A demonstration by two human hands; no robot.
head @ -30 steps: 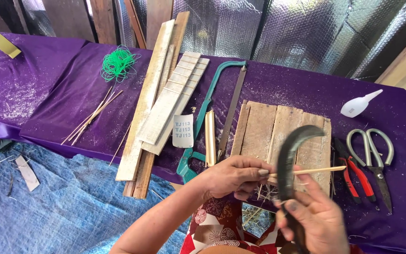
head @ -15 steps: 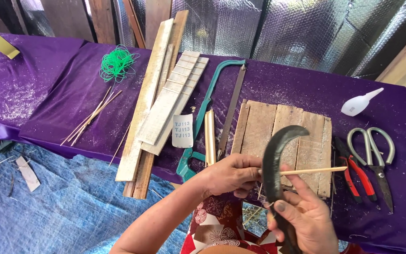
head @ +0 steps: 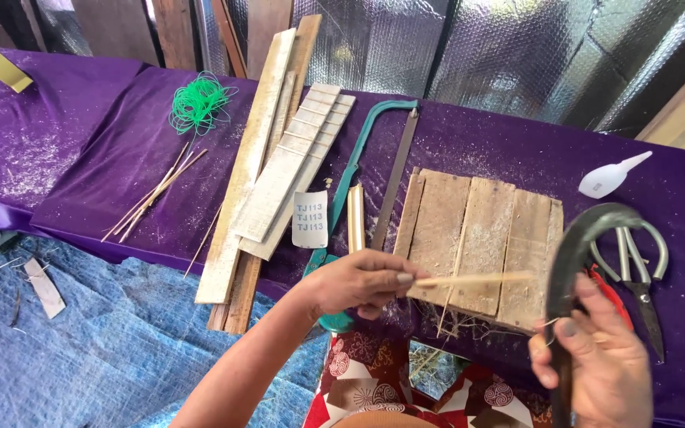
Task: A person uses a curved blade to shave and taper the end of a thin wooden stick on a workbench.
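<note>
The left hand (head: 362, 283), low in the middle of the frame, has its grip closed on one end of a thin bamboo strip (head: 473, 279), pinched between thumb and fingers. The strip runs out level to the right, over the near edge of the slatted wooden board (head: 481, 238) that lies on the purple-covered surface (head: 120, 150).

The right hand (head: 600, 361), at the lower right, has its grip closed round the handle of a curved dark blade (head: 576, 246), which arches up and left with its tip near the scissors (head: 636, 261) and the red-handled tool beside them. Blade and strip are apart.

The step in hand looks like shaving or splitting the strip, caught between strokes. The next move would likely call for bringing the blade's edge back onto the strip close to the pinching fingers, with the strip steadied on the board.

Against the picture half a second ago, the blade has drawn off to the right and away from the strip, which it then crossed; the left hand has kept its hold. The green-framed saw (head: 358, 198), the wooden slats (head: 279, 174) and the green cord coil (head: 200, 103) at upper left lie as they did.
</note>
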